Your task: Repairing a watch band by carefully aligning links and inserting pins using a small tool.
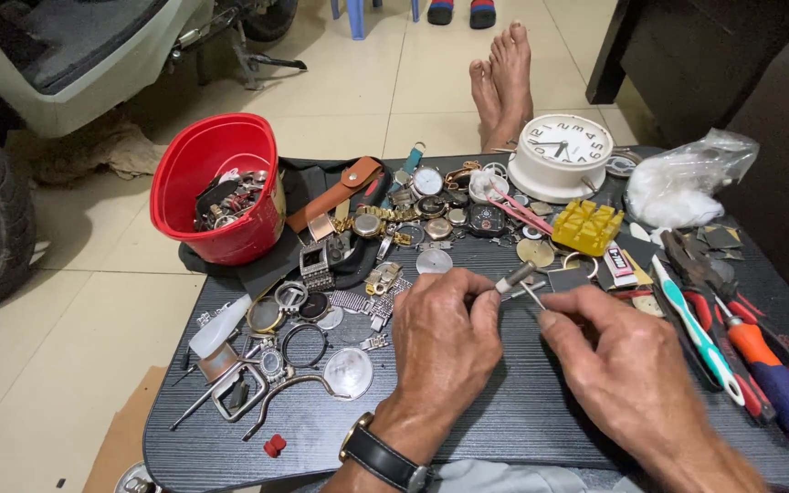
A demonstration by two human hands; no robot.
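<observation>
Tiled floor all round, pale and glossy, with a dark ridged desk crowded edge to edge. Down at the near middle: left hand, wristwatch on a dark strap, fingers curled tight round a small grey-handled tool, handle poking up past the thumb. Right hand just beside it, thumb and forefinger pinched on thin metal tweezers, tips meeting the tool between the two hands. Both clamped, nearly touching, hovering over bare desk.

Far left, standing at the desk's corner: red plastic bucket holding watch parts. Spread beside it, a heap of watches, cases and metal bracelets on a dark cloth, a brown leather strap among them. Nearer the left edge: loose bezel rings, a round watch glass, a small white squeeze bottle.

Far side, centre-right: white round clock lying face up, yellow plastic case holder just in front. Crumpled clear plastic bag to its right. Along the right edge: teal-and-white toothbrush, red-handled pliers, orange-and-blue screwdriver lying side by side.

Beyond the desk, bare feet on the floor.
</observation>
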